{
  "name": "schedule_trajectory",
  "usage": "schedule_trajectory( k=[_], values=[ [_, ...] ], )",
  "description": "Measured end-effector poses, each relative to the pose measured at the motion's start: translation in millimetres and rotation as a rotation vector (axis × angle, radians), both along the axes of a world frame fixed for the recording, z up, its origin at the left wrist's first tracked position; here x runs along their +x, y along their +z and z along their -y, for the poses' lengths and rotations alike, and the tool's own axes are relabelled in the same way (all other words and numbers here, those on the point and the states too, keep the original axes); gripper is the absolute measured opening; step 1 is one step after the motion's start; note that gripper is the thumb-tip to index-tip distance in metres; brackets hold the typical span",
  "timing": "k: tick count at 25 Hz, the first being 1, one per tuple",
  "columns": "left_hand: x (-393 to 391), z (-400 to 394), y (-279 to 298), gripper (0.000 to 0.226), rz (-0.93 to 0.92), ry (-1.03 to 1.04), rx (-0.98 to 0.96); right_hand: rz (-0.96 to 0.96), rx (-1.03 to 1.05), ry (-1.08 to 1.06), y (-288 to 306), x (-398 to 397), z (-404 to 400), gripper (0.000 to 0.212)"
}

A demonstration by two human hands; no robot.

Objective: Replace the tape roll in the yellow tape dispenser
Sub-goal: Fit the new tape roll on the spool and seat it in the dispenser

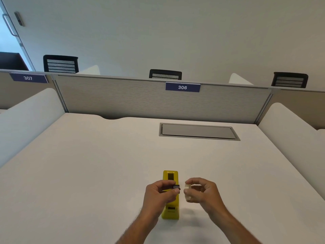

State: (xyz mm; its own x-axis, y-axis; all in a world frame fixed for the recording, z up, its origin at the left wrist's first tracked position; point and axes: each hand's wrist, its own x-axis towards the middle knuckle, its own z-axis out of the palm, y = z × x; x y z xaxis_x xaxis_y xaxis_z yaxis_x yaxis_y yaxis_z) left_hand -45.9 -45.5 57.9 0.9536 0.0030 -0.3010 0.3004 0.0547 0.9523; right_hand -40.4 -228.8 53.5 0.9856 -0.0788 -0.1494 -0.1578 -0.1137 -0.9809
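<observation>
The yellow tape dispenser stands on the white desk, its long axis pointing away from me and its roll slot open at the top. My left hand hovers over its middle, pinching a small dark grey spindle core between thumb and fingers. Just to the right, my right hand holds a whitish tape roll on edge, its hole facing the core. A small gap separates the core from the roll.
A grey cable hatch is set into the desk at the back right. A grey partition with a "306" sign closes the far edge, and white side dividers flank the desk. Black chairs stand beyond.
</observation>
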Motion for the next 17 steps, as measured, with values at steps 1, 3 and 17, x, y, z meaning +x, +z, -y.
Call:
schedule_trajectory(
  k=[1,3,17],
  values=[
    [-0.4,-0.4,0.4,0.025,0.008,-0.005,-0.007,-0.003,0.033,0.008,3.4,-0.3,-2.1,0.019],
    [-1.5,-1.2,1.5,0.025,0.02,-0.013,-0.011,-0.005,0.094,0.021,7.1,-0.6,-5.1,0.016],
    [-2.3,-4.5,5.2,0.025,0.038,-0.031,-0.021,-0.026,0.258,0.112,5.9,1.0,-8.2,0.042]
  ],
)
